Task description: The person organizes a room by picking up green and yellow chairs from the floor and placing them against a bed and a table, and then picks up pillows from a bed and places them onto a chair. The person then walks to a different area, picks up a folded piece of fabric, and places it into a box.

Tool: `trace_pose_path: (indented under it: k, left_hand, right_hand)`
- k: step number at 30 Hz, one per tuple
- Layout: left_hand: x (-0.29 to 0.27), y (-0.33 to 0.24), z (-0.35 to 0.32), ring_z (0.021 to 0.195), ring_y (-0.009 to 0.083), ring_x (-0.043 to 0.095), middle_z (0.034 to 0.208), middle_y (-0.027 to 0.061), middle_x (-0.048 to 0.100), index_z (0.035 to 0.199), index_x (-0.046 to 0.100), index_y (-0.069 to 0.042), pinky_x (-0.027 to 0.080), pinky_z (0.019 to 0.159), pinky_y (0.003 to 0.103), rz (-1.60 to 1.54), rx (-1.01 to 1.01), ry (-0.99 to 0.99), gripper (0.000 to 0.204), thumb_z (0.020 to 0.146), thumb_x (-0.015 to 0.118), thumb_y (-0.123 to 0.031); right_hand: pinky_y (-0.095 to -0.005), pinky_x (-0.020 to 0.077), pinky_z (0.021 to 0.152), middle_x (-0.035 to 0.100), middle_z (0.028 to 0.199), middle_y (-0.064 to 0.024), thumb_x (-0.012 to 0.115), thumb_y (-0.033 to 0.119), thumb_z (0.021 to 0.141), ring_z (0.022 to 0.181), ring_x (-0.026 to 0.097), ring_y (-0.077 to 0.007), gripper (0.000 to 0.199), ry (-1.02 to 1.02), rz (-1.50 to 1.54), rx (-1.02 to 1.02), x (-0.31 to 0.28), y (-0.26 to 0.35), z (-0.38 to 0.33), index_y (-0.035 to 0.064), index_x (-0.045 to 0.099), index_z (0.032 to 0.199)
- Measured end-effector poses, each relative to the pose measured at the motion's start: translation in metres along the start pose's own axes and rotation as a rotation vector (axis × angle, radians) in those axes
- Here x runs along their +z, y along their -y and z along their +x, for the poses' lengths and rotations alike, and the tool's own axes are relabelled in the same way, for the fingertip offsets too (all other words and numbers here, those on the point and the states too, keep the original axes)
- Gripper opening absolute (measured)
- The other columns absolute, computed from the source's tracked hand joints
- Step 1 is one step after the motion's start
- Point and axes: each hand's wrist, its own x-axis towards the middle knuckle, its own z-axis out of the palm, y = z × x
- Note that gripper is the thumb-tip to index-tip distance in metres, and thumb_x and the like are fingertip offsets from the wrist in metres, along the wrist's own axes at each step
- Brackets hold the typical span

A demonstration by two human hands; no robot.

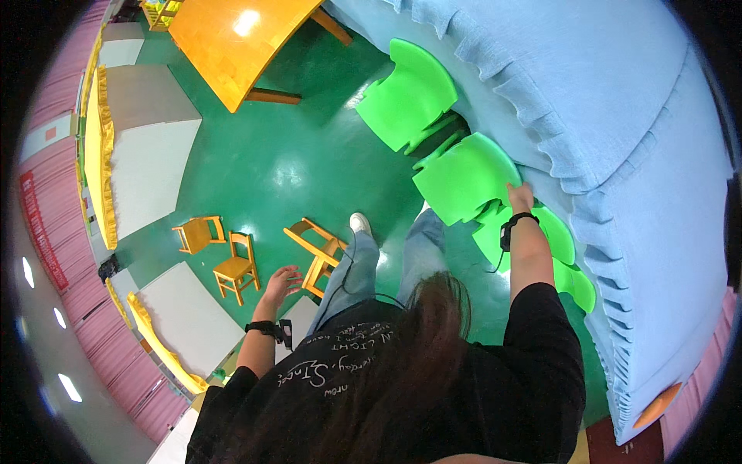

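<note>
A person's right hand (520, 195) grips the back of a green chair (464, 179) beside the blue-draped tabletop (618, 116).
Fingers closed on its right edge; left hand (281, 283) hangs open and empty. Best to keep a firm grip and move it clear of the neighbouring green chairs (408, 97).

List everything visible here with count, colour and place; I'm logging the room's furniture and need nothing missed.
Green plastic chairs: at least three, bright green, in a row along the blue-draped table.
Blue-draped table: one, light blue pleated cloth, right side.
Wooden chairs: three, orange-yellow, on the green floor, one tipped.
Wooden table: one, orange, top.
Grey tables: several, grey tops with yellow fringe, left.
Left hand: open, empty, over the floor.
Right hand: on a green chair's back.
</note>
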Motion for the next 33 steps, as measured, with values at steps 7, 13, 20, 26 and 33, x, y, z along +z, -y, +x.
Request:
trace_pose_path:
  k: [7,13,20,26,33]
  left_hand:
    - [0.039,-0.032,0.002,0.088,0.0158,0.053,0.099,0.0057,0.054,0.112,0.047,-0.006,0.045,0.073,0.029,0.023,0.083,0.05,0.03,0.086,0.044,-0.021]
    - [0.078,-0.051,0.001,0.09,0.0152,0.053,0.101,0.0058,0.054,0.112,0.046,-0.005,0.043,0.075,0.028,0.077,0.109,0.114,0.029,0.087,0.04,-0.02]
    - [0.079,-0.04,0.018,0.087,0.0157,0.054,0.096,0.0054,0.056,0.108,0.048,-0.007,0.044,0.073,0.029,0.102,0.045,0.128,0.024,0.087,0.043,-0.018]
    - [0.076,-0.041,0.022,0.091,0.0157,0.053,0.101,0.0058,0.055,0.111,0.046,-0.006,0.043,0.076,0.028,0.118,0.039,0.133,0.029,0.086,0.039,-0.018]
    - [0.066,-0.037,0.022,0.091,0.0157,0.053,0.099,0.0046,0.055,0.109,0.048,-0.006,0.043,0.076,0.03,0.032,0.051,0.106,0.028,0.085,0.041,-0.019]
  right_hand:
    - [-0.0418,0.0435,0.079,0.056,0.104,-0.0184,0.057,0.046,0.074,0.096,0.053,-0.033,0.054,-0.196,-0.154,-0.07,0.002,-0.02,0.026,0.0033,0.053,0.106]
    - [-0.0424,0.0437,0.076,0.056,0.102,-0.019,0.052,0.051,0.075,0.092,0.054,-0.0352,0.054,-0.272,-0.095,-0.022,0.009,-0.026,0.032,0.0059,0.053,0.106]
    - [-0.0441,0.0438,0.073,0.057,0.099,-0.0182,0.053,0.049,0.076,0.089,0.055,-0.036,0.051,-0.362,-0.053,-0.055,0.017,-0.025,0.034,0.0093,0.052,0.108]
    - [-0.0433,0.0449,0.075,0.047,0.112,-0.0217,0.061,0.037,0.073,0.096,0.051,-0.0339,0.053,-0.431,0.013,0.035,0.022,-0.024,0.044,0.0027,0.045,0.111]
    - [-0.0402,0.0452,0.066,0.056,0.088,-0.0135,0.062,0.025,0.067,0.078,0.056,-0.03,0.036,-0.656,0.341,-0.035,0.05,0.063,0.022,-0.0017,0.057,0.091]
